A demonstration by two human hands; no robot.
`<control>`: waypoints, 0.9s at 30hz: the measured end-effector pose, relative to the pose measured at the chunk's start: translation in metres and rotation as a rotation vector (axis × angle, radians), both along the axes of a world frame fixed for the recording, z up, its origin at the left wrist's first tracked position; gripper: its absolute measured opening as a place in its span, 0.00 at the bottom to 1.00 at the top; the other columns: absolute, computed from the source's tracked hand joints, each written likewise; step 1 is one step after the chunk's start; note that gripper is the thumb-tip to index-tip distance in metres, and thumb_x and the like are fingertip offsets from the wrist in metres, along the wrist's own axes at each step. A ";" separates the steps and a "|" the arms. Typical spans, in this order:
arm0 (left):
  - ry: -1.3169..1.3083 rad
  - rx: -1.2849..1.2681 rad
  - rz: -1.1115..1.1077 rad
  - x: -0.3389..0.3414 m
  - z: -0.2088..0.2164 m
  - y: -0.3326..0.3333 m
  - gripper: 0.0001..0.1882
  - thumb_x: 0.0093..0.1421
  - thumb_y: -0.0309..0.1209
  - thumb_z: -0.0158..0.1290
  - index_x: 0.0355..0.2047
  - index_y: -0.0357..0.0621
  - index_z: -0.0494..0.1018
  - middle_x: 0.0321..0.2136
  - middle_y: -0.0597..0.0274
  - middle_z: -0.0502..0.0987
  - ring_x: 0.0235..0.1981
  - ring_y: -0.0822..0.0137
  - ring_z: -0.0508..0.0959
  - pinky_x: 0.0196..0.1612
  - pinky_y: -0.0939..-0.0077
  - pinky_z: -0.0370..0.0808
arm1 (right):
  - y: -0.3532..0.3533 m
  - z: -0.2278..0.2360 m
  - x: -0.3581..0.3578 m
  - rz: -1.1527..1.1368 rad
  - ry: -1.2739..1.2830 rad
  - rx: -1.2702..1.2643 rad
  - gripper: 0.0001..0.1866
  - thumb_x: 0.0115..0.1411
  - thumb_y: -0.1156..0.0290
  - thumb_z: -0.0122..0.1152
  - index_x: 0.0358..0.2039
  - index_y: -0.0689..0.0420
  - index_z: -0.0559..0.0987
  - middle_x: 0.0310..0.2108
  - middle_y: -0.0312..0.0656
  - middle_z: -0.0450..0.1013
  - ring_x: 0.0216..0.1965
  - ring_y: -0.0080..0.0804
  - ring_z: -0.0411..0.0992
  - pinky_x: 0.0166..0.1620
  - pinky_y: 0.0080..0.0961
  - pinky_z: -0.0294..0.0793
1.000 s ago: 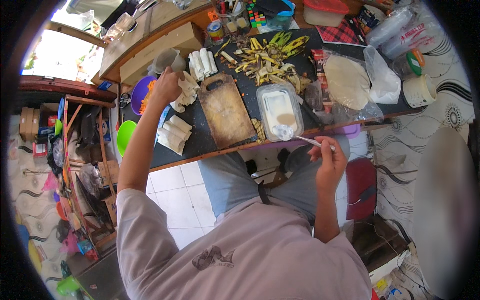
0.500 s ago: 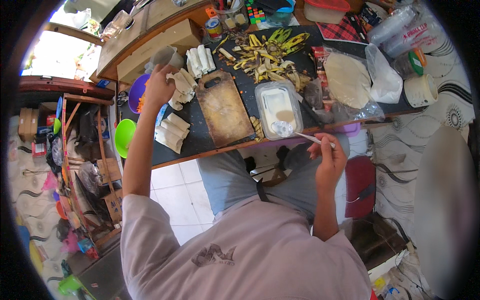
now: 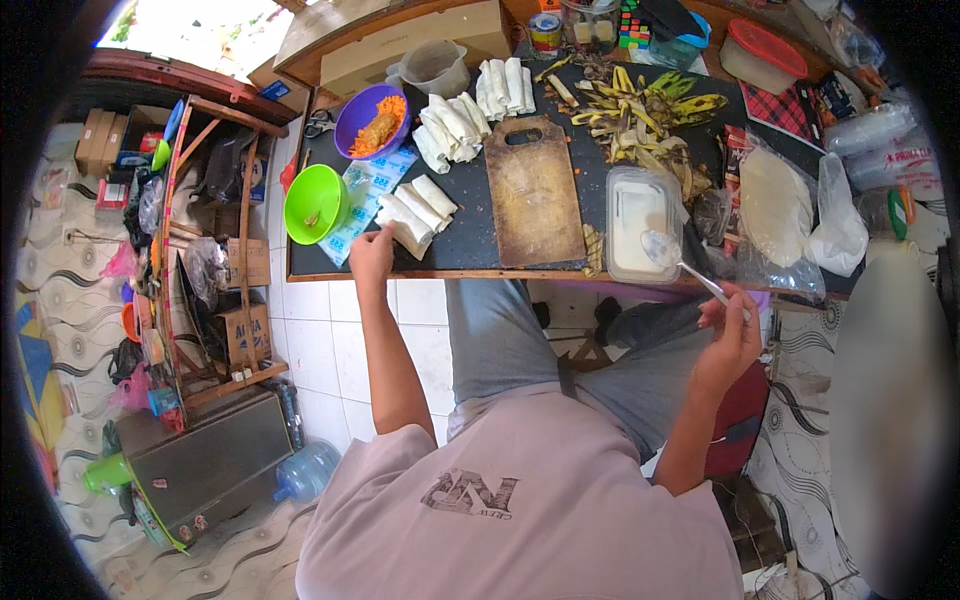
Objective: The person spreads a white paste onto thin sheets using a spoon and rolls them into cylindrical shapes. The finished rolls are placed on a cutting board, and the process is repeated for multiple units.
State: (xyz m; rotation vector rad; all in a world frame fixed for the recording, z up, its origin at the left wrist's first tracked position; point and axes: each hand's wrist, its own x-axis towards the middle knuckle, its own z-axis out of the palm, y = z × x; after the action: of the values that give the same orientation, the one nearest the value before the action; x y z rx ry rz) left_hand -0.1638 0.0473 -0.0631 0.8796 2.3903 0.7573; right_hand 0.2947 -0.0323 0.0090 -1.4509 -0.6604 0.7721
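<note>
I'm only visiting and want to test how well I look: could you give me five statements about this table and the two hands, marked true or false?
1. The right hand holds a spoon. True.
2. The left hand holds a spoon too. False: no spoon shows in the left hand, which is close to some white rolls.
3. The board lies left of the tub. True.
4. The green bowl stands right of the board. False: the green bowl stands left of it.
5. The purple bowl holds orange shreds. True.
</note>
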 end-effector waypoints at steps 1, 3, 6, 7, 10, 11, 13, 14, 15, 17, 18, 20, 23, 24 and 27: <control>-0.066 -0.059 -0.015 0.005 0.000 -0.001 0.27 0.54 0.46 0.57 0.37 0.27 0.74 0.28 0.54 0.78 0.24 0.66 0.76 0.28 0.74 0.72 | 0.001 0.003 -0.002 0.000 -0.007 -0.001 0.12 0.66 0.69 0.48 0.37 0.65 0.76 0.22 0.40 0.73 0.22 0.21 0.67 0.27 0.18 0.66; -0.101 -0.070 0.019 0.004 -0.009 -0.001 0.28 0.55 0.48 0.55 0.37 0.28 0.74 0.28 0.52 0.78 0.25 0.64 0.77 0.27 0.73 0.72 | -0.002 0.003 -0.003 0.001 0.000 0.001 0.12 0.66 0.69 0.48 0.37 0.65 0.76 0.22 0.40 0.73 0.22 0.21 0.67 0.27 0.18 0.66; 0.033 -0.044 0.040 0.011 -0.006 0.002 0.27 0.55 0.49 0.55 0.35 0.30 0.74 0.29 0.49 0.78 0.29 0.58 0.79 0.33 0.67 0.74 | -0.009 -0.005 -0.001 0.001 0.026 0.012 0.12 0.66 0.68 0.48 0.37 0.65 0.76 0.22 0.40 0.73 0.22 0.21 0.67 0.27 0.18 0.66; 0.172 -0.020 0.025 0.019 0.002 -0.001 0.26 0.54 0.49 0.55 0.34 0.31 0.74 0.29 0.48 0.79 0.31 0.55 0.79 0.36 0.65 0.74 | -0.011 -0.008 0.000 0.001 0.027 0.009 0.12 0.66 0.68 0.48 0.37 0.65 0.76 0.22 0.40 0.73 0.22 0.21 0.67 0.27 0.18 0.66; 0.283 0.032 -0.006 0.042 0.025 0.004 0.25 0.53 0.49 0.56 0.32 0.35 0.74 0.31 0.45 0.78 0.36 0.50 0.78 0.41 0.61 0.72 | -0.017 -0.010 -0.001 -0.007 0.017 -0.019 0.12 0.66 0.68 0.48 0.37 0.65 0.76 0.22 0.40 0.73 0.22 0.21 0.67 0.27 0.18 0.66; 0.270 0.044 -0.012 0.047 0.027 0.005 0.25 0.52 0.50 0.57 0.32 0.36 0.74 0.33 0.44 0.78 0.38 0.48 0.78 0.43 0.59 0.72 | -0.018 -0.010 -0.002 -0.008 0.013 -0.032 0.12 0.66 0.68 0.48 0.37 0.65 0.76 0.22 0.40 0.73 0.22 0.21 0.67 0.27 0.18 0.66; 0.316 0.009 -0.020 0.052 0.026 0.011 0.25 0.51 0.50 0.58 0.32 0.36 0.74 0.32 0.45 0.78 0.37 0.48 0.78 0.43 0.60 0.72 | -0.019 -0.007 -0.002 -0.007 0.017 -0.022 0.12 0.65 0.68 0.49 0.37 0.65 0.76 0.22 0.39 0.73 0.22 0.21 0.67 0.27 0.17 0.66; 0.319 0.006 -0.017 0.054 0.028 0.012 0.25 0.51 0.49 0.58 0.32 0.36 0.74 0.32 0.45 0.78 0.38 0.48 0.77 0.43 0.59 0.72 | -0.019 -0.006 -0.002 -0.008 0.019 -0.015 0.12 0.65 0.68 0.49 0.36 0.65 0.76 0.22 0.39 0.73 0.22 0.21 0.67 0.26 0.17 0.66; 0.322 0.003 -0.014 0.055 0.030 0.013 0.25 0.51 0.49 0.58 0.32 0.36 0.74 0.32 0.44 0.78 0.38 0.48 0.77 0.43 0.59 0.72 | -0.018 -0.004 -0.003 -0.004 0.019 -0.012 0.12 0.65 0.69 0.49 0.36 0.65 0.76 0.22 0.39 0.73 0.22 0.20 0.67 0.26 0.17 0.66; 0.395 0.057 -0.021 0.056 0.025 0.014 0.26 0.50 0.50 0.59 0.31 0.34 0.76 0.32 0.44 0.78 0.37 0.48 0.78 0.43 0.60 0.72 | -0.016 -0.002 -0.003 0.004 0.016 -0.005 0.12 0.66 0.69 0.48 0.36 0.64 0.76 0.22 0.39 0.73 0.22 0.20 0.67 0.26 0.17 0.66; 0.432 0.083 -0.022 0.056 0.023 0.014 0.27 0.49 0.50 0.59 0.31 0.33 0.76 0.32 0.44 0.79 0.37 0.48 0.78 0.44 0.60 0.72 | -0.015 -0.002 -0.002 0.007 0.010 0.003 0.12 0.66 0.69 0.48 0.36 0.64 0.76 0.22 0.39 0.73 0.22 0.20 0.67 0.26 0.17 0.66; 0.434 0.049 -0.003 0.060 0.025 0.015 0.28 0.48 0.50 0.58 0.32 0.31 0.77 0.34 0.42 0.78 0.38 0.48 0.78 0.44 0.59 0.72 | -0.014 -0.003 -0.002 0.009 -0.002 0.016 0.12 0.66 0.69 0.48 0.36 0.64 0.76 0.22 0.39 0.73 0.22 0.20 0.67 0.26 0.18 0.66; 0.319 -0.082 -0.037 0.061 0.035 0.020 0.30 0.48 0.50 0.57 0.39 0.33 0.77 0.40 0.40 0.77 0.42 0.46 0.76 0.46 0.57 0.72 | -0.015 -0.002 -0.004 0.018 -0.007 0.007 0.13 0.66 0.68 0.48 0.36 0.64 0.76 0.22 0.38 0.73 0.22 0.20 0.67 0.26 0.18 0.66; 0.261 -0.138 -0.059 0.061 0.040 0.022 0.31 0.47 0.50 0.57 0.42 0.34 0.76 0.42 0.40 0.76 0.44 0.45 0.76 0.47 0.56 0.72 | -0.014 -0.001 -0.004 0.021 -0.003 -0.001 0.13 0.66 0.68 0.48 0.36 0.64 0.77 0.22 0.38 0.73 0.22 0.20 0.67 0.26 0.18 0.66; 0.260 -0.249 0.018 0.067 0.056 0.027 0.33 0.47 0.51 0.57 0.41 0.32 0.76 0.45 0.38 0.74 0.46 0.45 0.75 0.49 0.56 0.71 | -0.015 0.000 -0.005 0.020 0.009 -0.026 0.13 0.66 0.67 0.48 0.36 0.63 0.77 0.22 0.37 0.73 0.22 0.20 0.67 0.26 0.18 0.66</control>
State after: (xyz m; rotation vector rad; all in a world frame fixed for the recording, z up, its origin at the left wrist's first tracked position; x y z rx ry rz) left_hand -0.0968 0.0746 -0.0066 0.8980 2.6494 0.3564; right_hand 0.2896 -0.0474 0.0093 -1.4652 -0.6615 0.8048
